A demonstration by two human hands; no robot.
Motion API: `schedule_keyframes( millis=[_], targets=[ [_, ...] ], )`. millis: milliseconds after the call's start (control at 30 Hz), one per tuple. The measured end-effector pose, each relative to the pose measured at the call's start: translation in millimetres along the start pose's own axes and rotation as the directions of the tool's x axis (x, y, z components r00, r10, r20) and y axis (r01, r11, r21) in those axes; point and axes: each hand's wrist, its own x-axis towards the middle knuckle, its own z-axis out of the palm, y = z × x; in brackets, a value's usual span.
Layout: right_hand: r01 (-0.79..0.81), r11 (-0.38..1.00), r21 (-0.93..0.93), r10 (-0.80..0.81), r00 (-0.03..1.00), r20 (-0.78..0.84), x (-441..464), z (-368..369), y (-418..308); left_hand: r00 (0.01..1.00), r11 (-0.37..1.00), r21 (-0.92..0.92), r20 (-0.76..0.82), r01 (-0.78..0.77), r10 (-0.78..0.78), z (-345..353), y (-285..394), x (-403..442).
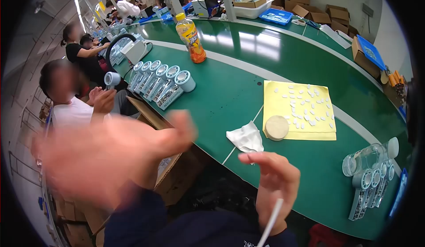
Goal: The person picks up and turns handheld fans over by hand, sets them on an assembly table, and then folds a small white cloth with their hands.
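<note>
My left hand (pixel 110 152) is a large blur at the left, above a cardboard box, its thumb sticking out to the right. Its other fingers are too smeared to make out, and no held thing shows. My right hand (pixel 276 183) is raised at the table's near edge with fingers loosely curved and nothing seen in them. Just beyond its fingertips lies a crumpled white tissue (pixel 245 137). A thin white cord or stick (pixel 271 220) crosses in front of the right wrist. Farther right, a yellow sheet (pixel 305 134) bears many small white pieces and a round beige disc (pixel 277 128).
Light-blue handheld fans (pixel 161 81) lie in a row at the left; several more (pixel 372 183) lie at the right beside a clear bottle (pixel 367 158). A drink bottle (pixel 191 39) stands farther back. A seated person (pixel 73 101) at the left holds a fan (pixel 111 79).
</note>
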Motion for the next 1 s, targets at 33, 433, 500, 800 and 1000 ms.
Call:
schedule_keyframes(
  millis=[33, 433, 500, 800, 1000],
  targets=[
    [0.004, 0.988, 0.152, -0.006, 1.0, 0.012, 0.1, 0.8, -5.3, 0.992, 0.976, 0.181, 0.059, -0.122, 0.113, -1.9, 4.8, -3.5],
    [-0.113, 0.788, 0.605, -0.018, 0.978, 0.207, 10.8, 31.1, -35.6, 0.729, 0.833, -0.185, 0.604, 0.521, -0.321, 18.3, 84.3, -101.7],
    [-0.12, 0.73, 0.672, -0.061, 0.969, 0.24, 9.0, 37.7, -32.4, 0.681, 0.769, -0.199, 0.629, 0.608, -0.375, 16.8, 99.0, -124.0],
    [-0.134, 0.837, 0.531, 0.064, 0.987, 0.147, -4.8, 44.7, -33.3, 0.468, 0.537, -0.334, 0.874, 0.775, -0.131, 4.5, 116.7, -173.5],
    [-0.294, 0.943, 0.157, 0.333, 0.853, -0.401, -16.6, -12.4, 22.7, 0.5, 0.567, -0.199, 0.744, 0.799, -0.443, -4.7, 53.6, -159.2]
  ],
)
